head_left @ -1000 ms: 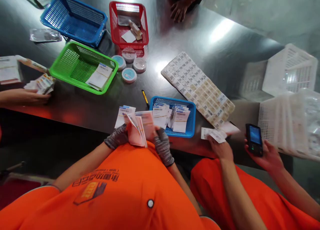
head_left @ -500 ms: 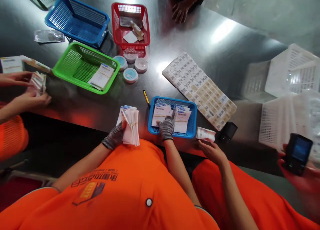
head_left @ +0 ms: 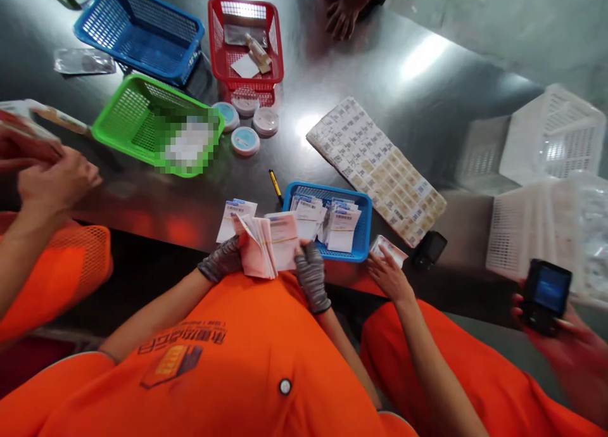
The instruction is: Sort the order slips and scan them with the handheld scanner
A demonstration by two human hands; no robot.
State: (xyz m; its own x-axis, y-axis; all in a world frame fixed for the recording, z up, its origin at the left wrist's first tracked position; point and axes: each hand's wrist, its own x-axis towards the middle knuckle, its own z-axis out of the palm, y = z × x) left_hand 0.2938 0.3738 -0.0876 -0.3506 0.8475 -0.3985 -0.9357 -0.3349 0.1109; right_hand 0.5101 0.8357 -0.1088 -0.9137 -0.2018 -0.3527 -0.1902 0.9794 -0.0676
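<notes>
Close to your body, your left hand (head_left: 221,261) grips a bundle (head_left: 256,250) of pale packets, while your right hand (head_left: 311,275) pinches the edge of a banded packet (head_left: 284,233) beside it. You seem to be gathering packets; the next move probably calls for squaring this one against the bundle without loosening your left grip. Just beyond sit a stack (head_left: 230,221) and the blue basket (head_left: 365,231), which holds more packets (head_left: 342,231); a marker (head_left: 274,183) lies by its corner.

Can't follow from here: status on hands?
Left hand gripping paper bundles. Right hand holding another bundle. Small blue basket just beyond; co-worker's hand beside it.
</notes>
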